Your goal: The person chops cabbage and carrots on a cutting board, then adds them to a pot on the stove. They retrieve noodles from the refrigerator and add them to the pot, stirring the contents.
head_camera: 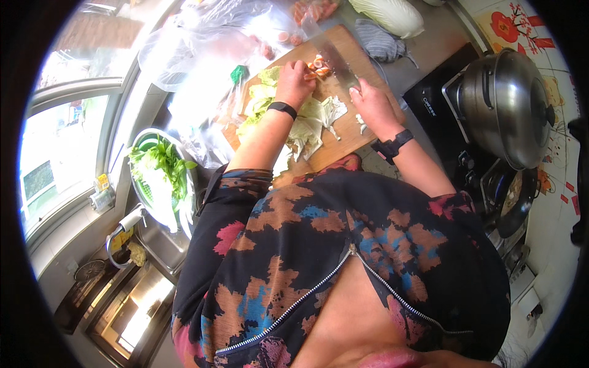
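Note:
My right hand (373,105) grips the handle of a cleaver (333,60), whose broad blade stands over the wooden cutting board (368,73). Just left of the blade, my left hand (297,83) holds an orange-and-white food stick against the board, fingers bent. Cut orange-and-white pieces (318,66), perhaps crab stick, lie between hand and blade. Torn cabbage leaves (306,133) spread under and around my left forearm. Small white pieces (361,122), possibly garlic, lie beside my right wrist.
A lidded steel pot (504,108) stands on the black gas stove (425,101), with a frying pan (515,202) nearer. A striped cloth (379,40) and a whole napa cabbage (391,16) lie beyond the board. Left are plastic bags (184,50) and leafy greens (161,161) in a basket by the sink (168,248).

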Available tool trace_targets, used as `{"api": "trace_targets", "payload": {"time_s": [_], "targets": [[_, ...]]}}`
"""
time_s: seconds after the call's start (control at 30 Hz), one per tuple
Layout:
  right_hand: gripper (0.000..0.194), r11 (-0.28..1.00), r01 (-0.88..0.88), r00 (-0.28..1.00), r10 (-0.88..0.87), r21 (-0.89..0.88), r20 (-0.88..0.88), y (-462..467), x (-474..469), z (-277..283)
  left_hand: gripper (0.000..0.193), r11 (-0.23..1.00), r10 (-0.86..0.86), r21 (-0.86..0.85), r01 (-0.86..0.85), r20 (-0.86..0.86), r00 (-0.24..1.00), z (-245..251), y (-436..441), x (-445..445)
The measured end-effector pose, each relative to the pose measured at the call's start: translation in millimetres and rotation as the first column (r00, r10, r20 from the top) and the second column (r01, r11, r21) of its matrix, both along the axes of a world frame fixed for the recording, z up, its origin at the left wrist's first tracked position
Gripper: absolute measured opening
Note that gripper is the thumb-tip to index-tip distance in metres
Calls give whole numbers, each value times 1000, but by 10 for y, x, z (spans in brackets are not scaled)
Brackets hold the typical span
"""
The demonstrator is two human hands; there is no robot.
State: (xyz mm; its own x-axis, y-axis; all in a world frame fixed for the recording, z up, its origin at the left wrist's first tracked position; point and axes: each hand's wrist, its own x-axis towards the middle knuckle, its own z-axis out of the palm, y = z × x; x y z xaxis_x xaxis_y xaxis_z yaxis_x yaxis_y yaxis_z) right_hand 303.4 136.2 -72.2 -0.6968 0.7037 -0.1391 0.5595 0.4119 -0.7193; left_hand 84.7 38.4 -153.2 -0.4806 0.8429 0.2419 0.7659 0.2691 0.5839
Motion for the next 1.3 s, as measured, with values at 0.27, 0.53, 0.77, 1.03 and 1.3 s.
{"api": "trace_targets", "payload": {"time_s": [0.27,0.53,0.77,1.03,1.3], "targets": [[30,997,69,997,-68,27,-33,206,244,112,34,995,86,62,-82,-72,994,193,69,-390],[25,968,138,982,-160,208,97,446,679,140,36,970,67,-232,-64,5,998,-41,238,-892],[22,897,104,945,-223,431,237,792,849,-97,57,979,-167,-114,169,23,986,241,230,-340],[23,927,156,968,-212,341,134,1043,794,-380,56,863,-392,-397,313,-134,910,144,431,-53],[20,754,181,960,-275,631,54,1018,943,-385,36,932,-339,-146,330,-41,940,-300,517,-298]]}}
